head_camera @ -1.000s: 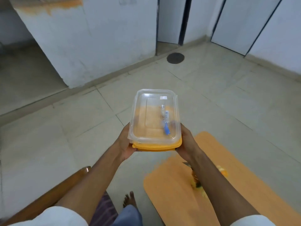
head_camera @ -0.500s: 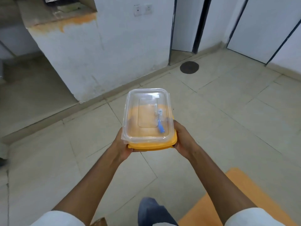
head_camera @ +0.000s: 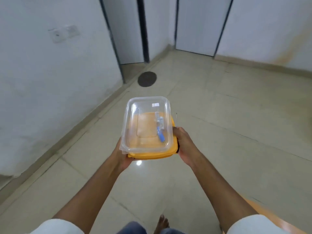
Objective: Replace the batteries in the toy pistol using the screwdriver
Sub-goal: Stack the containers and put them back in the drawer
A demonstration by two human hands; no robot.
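Note:
A clear plastic box [head_camera: 145, 115] sits on its orange lid [head_camera: 152, 155], carried level at chest height. Inside it lies a small blue and clear item [head_camera: 160, 130], too blurred to name. My left hand [head_camera: 124, 156] holds the box's near left corner from below. My right hand [head_camera: 183, 143] grips the right side, and a thin metal screwdriver shaft [head_camera: 176, 119] sticks up from that fist. No toy pistol is in view.
Pale tiled floor stretches ahead, with a dark round floor drain [head_camera: 146, 79] by a doorway. A white wall runs along the left, closed doors stand at the back. An orange tabletop corner [head_camera: 273, 211] shows at the lower right, and a bare foot [head_camera: 163, 222] below.
The view has swung right and moved forward over the floor. The orange table has slid to the lower right edge. Both hands keep carrying the box, and the screwdriver shaft now shows.

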